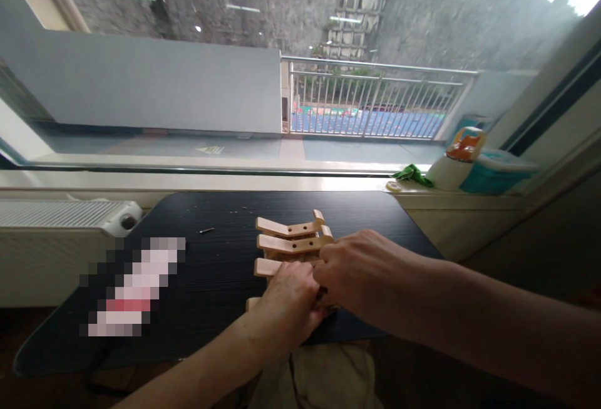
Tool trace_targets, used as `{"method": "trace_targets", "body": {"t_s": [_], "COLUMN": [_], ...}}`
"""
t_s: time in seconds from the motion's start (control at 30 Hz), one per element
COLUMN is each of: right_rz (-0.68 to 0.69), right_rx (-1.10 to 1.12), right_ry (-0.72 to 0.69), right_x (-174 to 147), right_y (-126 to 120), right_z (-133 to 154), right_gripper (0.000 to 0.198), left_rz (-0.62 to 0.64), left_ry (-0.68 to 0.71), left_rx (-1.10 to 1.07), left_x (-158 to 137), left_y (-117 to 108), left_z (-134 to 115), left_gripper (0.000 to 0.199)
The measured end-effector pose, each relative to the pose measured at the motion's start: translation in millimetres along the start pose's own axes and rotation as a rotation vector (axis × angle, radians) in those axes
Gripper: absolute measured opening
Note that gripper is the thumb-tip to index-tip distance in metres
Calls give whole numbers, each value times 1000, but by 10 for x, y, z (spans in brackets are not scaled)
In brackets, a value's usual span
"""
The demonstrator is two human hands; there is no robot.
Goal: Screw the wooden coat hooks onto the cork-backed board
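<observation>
Several light-wood pieces (293, 244) lie side by side on the black table (225, 309), bent in the middle, with dark round holes and an upturned right end. My left hand (291, 290) rests over the nearer pieces, its fingers curled round one and hiding much of it. Close against it, my right hand (345, 265) is closed in a pinch at the right ends of the pieces. Whatever its fingertips grip is hidden. Part of one nearer piece (252, 304) shows beside my left wrist.
A small metal screw or pin (206, 230) lies on the table's left half, near a pixelated patch. Behind the table, the window sill carries a green cloth (410, 175), a white bottle with an orange top (448, 168) and a teal container (498, 174). A radiator (66, 215) stands left.
</observation>
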State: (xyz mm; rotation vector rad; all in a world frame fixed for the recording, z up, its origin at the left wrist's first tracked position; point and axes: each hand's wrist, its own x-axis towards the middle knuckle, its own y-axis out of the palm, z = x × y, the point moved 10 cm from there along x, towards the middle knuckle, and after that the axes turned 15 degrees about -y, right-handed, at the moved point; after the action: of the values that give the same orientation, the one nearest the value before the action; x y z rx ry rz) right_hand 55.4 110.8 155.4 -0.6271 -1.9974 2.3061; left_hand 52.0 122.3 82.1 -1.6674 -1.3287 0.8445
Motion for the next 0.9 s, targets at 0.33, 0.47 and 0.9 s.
{"method": "trace_targets", "body": {"t_s": [0.33, 0.47, 0.9], "right_rz": [30, -12, -79], "right_rx": [-25, -38, 18], "right_ry": [7, -39, -129], "right_x": [-29, -33, 61], "right_y": [100, 75, 77], "right_z": [9, 2, -43], "right_gripper": [21, 21, 18], "left_rz": [2, 8, 74], "left_ry": [-30, -41, -63], "left_rx": [100, 68, 33], "left_x": [-85, -39, -21], "left_y": [-35, -22, 106], "left_z": [60, 74, 124], "left_gripper": [13, 14, 16]}}
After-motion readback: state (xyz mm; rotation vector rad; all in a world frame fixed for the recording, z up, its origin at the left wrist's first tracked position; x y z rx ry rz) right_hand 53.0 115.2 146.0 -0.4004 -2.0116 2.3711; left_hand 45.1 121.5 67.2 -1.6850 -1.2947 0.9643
